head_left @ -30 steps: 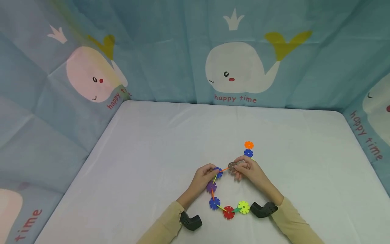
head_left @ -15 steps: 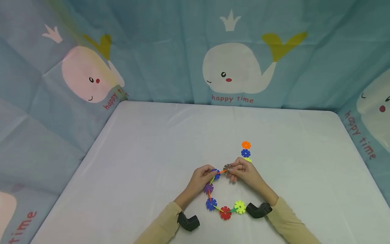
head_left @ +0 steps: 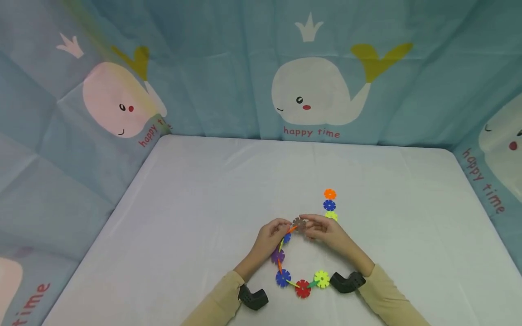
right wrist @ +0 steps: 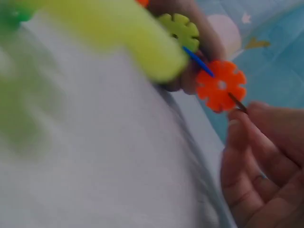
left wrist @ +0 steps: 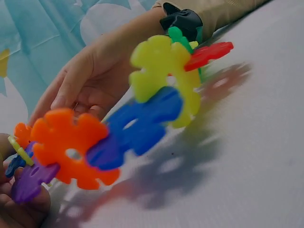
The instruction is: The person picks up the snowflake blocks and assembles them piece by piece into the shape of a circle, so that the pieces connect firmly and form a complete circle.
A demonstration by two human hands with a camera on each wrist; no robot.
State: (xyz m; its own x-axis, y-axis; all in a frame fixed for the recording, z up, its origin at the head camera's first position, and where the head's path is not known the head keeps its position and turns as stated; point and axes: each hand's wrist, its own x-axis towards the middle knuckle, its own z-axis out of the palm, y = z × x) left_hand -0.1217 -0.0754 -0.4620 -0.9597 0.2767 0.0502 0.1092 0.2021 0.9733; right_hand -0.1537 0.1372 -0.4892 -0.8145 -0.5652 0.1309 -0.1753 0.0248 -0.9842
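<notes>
"Where's the brown disc (head_left: 299,223), and who has it?"

"At the chain's end, between the hands. To its right, the right hand (head_left: 326,232) seems to pinch its rim; to its left, the left hand (head_left: 272,235) pinches the chain (head_left: 283,278) by a blue disc."

"Is it joined to the orange disc (right wrist: 221,85)?"

"Looks slotted in crosswise, from the right wrist view. How firmly, I can't tell."

"How would you seat it well?"

"Grip close to the joint, keep both discs square, push straight along the slot. Twisting might spread it. Then a light tug."

"Anything else?"

"Most of the chain lies nearer than the brown disc; I'd avoid dragging it. The row of spare discs (head_left: 329,205) sits beyond, rightward."
</notes>
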